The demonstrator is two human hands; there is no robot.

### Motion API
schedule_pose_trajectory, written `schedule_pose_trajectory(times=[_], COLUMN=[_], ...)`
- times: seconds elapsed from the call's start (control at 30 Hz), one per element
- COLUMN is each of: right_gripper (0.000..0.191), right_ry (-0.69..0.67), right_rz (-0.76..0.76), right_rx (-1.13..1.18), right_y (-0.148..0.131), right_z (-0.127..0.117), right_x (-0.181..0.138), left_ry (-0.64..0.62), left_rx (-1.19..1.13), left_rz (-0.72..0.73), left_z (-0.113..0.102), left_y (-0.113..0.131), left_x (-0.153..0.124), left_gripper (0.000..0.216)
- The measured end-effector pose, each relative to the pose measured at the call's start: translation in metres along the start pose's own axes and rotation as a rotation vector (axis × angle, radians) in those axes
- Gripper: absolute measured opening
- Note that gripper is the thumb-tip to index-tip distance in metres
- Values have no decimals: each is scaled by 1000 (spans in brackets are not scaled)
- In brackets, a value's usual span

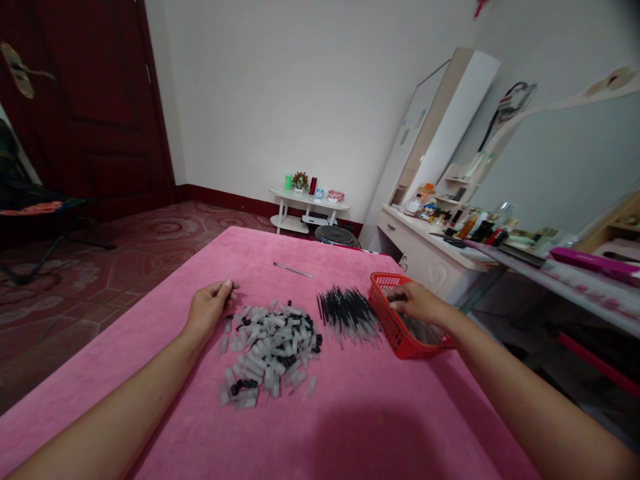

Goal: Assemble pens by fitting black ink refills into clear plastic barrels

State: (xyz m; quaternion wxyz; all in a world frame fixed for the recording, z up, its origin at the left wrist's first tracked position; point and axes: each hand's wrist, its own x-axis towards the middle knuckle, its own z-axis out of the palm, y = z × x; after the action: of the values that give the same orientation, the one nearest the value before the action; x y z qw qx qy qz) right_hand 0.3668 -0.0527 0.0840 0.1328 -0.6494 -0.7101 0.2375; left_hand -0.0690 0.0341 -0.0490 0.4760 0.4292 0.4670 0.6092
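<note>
- The left hand [213,303] rests at the left edge of the pile of translucent pieces [273,347], on the pink-covered worktop [200,437]. Its fingers are curled, and a small dark spot shows at the thumb tip; whether it grips anything cannot be determined.
- The right hand [417,301] reaches over the rim of the red basket [395,327], fingers bent down inside. Something dark shows at the fingertips; the view does not establish a firm grasp.
- The pile lies between the two forearms, nearer the left hand, with short black pieces [245,385] mixed among the translucent ones.
- The bundle of thin black-and-clear rods [347,313] lies between the pile and the basket, just left of the basket.
- A single pen-like stick [293,270] lies apart, beyond the pile and the bundle.
- The right hand and forearm cover part of the basket's contents; the pale matter visible there is indistinct.
- Individual pieces overlap and blur, so no count is possible.
- Both forearms are cut off by the frame.
</note>
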Motion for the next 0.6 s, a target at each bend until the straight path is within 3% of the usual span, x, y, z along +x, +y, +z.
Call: schedule_pose_trajectory(times=[0.07,0.27,0.47,0.6], right_gripper=[14,14,17,18], right_ry=[-52,-14,-140,-137], right_rz=[55,262,440,487], right_rx=[78,133,106,177], right_y=[1,4,7,9], right_z=[-1,-6,-10,-11], right_x=[2,5,1,-4], left_ry=[-6,-10,-11,-10], left_rx=[10,21,19,24], left_rz=[-3,-3,-8,-21], left_z=[0,0,0,1], left_y=[0,-2,0,-1], left_x=[0,0,0,0], left_gripper=[44,44,42,40])
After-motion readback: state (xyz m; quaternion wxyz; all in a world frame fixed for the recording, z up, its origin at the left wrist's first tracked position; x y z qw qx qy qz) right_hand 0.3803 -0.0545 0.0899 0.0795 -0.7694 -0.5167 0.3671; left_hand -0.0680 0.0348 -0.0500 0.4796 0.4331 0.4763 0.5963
